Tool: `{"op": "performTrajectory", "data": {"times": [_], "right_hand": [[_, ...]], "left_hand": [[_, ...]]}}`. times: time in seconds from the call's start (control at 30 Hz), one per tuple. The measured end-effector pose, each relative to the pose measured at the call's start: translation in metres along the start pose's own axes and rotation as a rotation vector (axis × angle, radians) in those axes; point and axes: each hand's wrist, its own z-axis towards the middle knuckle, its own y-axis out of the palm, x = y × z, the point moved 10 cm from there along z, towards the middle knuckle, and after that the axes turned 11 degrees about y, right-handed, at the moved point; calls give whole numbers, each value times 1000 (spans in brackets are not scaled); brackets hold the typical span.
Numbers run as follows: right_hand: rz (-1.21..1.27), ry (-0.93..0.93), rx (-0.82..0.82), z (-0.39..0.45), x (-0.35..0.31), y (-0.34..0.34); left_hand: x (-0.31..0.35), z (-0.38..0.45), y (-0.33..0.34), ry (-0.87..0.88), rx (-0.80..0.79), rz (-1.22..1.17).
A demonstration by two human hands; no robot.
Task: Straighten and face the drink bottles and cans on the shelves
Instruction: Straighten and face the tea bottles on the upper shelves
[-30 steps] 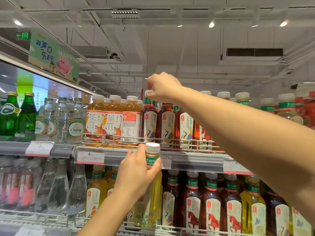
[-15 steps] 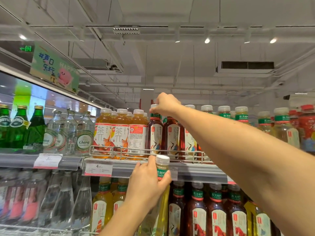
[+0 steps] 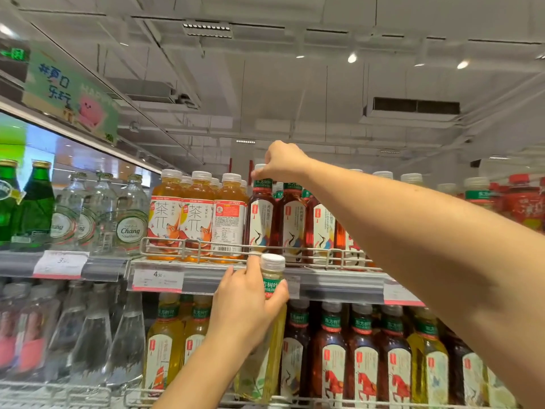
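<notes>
Center frame, our right hand [image 3: 281, 162] is pinching a dark bottle's [image 3: 262, 216] ribbed white cap; lower down, our left hand [image 3: 246, 305] is gripping a clear yellow bottle [image 3: 269, 349].

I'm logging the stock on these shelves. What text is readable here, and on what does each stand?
"Chang": clear glass bottle.
"茶π": orange tea bottle.
"东方树叶": neck band of the red tea bottle that the right hand grips by the cap.
"4.50": price tag.
"3.": price tag, rest blurred.
Hanging sign: blurred.
</notes>
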Motion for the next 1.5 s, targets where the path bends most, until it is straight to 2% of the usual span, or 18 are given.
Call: {"op": "performTrajectory", "data": {"times": [0.1,0.3,0.5,0.53,0.73,0.83,1.07,1.23,1.37,1.5], "right_hand": [[-19,-63,-19,-9,2,-1],[19,-163,71,-49,37,-52],[117,-173,224,-117,113,-97],[130,-169,195,-132,126,-97],[203,-76,-254,-218,205,-38],[272,-38,-312,-248,235,-26],[389,49,-119,-259,294,-59],[392,23,-82,-261,316,-85],[542,44,38,-231,348,-128],[504,80,192,-194,372,-156]], "left_hand": [[1,0,0,0,-14,11],[3,5,0,-33,-43,35],[38,12,-2,-38,71,-75],[50,15,-1,-27,92,-86],[126,46,17,-1,165,-269],[172,62,27,23,203,-365],[257,83,64,68,146,-528],[282,85,76,135,72,-582],[275,78,77,218,94,-481],[252,71,103,207,31,-311]]}}
